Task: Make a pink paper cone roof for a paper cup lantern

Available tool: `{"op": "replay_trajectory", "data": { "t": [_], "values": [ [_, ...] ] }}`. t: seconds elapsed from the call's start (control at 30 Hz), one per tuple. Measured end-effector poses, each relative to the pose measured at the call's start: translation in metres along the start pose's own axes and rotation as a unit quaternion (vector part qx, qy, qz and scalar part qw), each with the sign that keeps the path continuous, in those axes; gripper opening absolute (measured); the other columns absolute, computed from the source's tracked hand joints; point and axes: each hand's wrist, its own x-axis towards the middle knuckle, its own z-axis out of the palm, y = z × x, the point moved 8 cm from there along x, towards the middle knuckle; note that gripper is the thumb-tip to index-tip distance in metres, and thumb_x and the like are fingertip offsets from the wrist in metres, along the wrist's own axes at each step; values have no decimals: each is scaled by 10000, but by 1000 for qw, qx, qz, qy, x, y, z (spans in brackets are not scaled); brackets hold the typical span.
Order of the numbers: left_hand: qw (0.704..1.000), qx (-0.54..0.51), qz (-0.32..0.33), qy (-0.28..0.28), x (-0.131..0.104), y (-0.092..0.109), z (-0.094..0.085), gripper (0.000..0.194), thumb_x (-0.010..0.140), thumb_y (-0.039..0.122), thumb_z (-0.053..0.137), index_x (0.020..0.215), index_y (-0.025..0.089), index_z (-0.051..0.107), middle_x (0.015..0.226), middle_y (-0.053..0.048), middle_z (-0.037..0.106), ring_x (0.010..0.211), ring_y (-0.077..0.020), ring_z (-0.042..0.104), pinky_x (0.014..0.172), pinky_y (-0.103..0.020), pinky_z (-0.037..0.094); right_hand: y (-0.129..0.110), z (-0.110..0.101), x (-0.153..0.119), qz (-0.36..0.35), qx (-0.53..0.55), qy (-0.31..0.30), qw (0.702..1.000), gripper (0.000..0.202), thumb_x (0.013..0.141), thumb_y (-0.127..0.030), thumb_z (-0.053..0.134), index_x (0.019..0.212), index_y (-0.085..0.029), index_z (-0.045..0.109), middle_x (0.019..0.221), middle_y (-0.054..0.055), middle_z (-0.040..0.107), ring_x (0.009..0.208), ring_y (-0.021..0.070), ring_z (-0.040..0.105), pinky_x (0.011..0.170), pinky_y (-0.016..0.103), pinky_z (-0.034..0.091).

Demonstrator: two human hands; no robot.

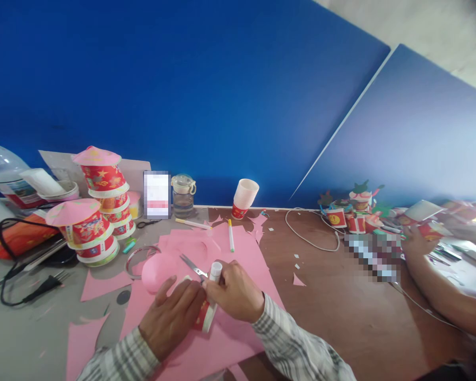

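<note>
My left hand [172, 315] is closed over a red paper cup [203, 317] that lies on its side on pink paper [238, 338]. The cup's white rim faces right. In my right hand [236, 291] is a white glue stick [216, 272], held upright beside the cup. Scissors [192, 265] lie just behind my hands with their blades pointing back left. Left of them is a round pink paper piece [158, 272]. A yellow-and-white marker [230, 235] rests on the far part of the paper.
Stacked red cups with pink paper tops [105, 177] stand at the left. A glass jar [183, 196] and a leaning cup stack [245, 198] are by the blue partition [206, 106]. At the right, another person's hand [418, 243] holds a cup.
</note>
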Motion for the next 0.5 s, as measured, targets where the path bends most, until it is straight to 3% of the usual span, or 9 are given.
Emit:
{"op": "replay_trajectory", "data": {
  "t": [0.2,0.27,0.4,0.5],
  "values": [
    [1000,-18,-11,-12,-4,-5,8,292,746,172,331,921,271,542,836,14,639,864,-162,536,998,-415,35,-36,13,-23,-144,-123,-43,981,133,715,-268,566,597,-212,546,458,-68,525,440,122,432,628,237,336],
    [1000,-18,-15,-14,-4,-7,9,288,743,172,335,917,263,546,842,8,634,861,-164,535,996,-415,42,-38,12,-24,-162,-142,-27,976,145,741,-286,545,619,-209,554,472,-63,545,436,122,448,651,247,330],
    [1000,-15,-12,-19,-1,-6,5,288,741,137,335,869,264,560,800,24,638,823,-145,548,1002,-407,17,-15,4,-7,-97,-127,7,987,139,727,-275,551,609,-202,549,416,-90,483,390,98,402,688,259,335],
    [1000,-3,-6,-19,1,-4,1,301,744,131,324,890,260,554,783,29,643,784,-144,559,1004,-415,-6,5,2,7,-42,-101,3,994,152,688,-216,560,541,-197,525,385,-98,438,367,89,369,578,214,340]
  ]
}}
